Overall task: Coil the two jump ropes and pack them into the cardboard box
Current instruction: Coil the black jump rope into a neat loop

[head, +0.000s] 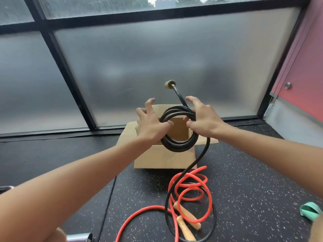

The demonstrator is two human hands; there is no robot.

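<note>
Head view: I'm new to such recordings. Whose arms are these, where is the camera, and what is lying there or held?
No machine here: a person wears a wide-angle camera on the head, looking down at their own bare arms. The right hand pinches a partly wound coil of the black jump rope in front of the open cardboard box; the left hand, fingers spread, touches the coil's other side. One handle end sticks up behind the hands. The rope's loose tail runs down to the speckled floor, crossing the uncoiled red jump rope with its wooden handles. A green band lies at the right edge.
</note>
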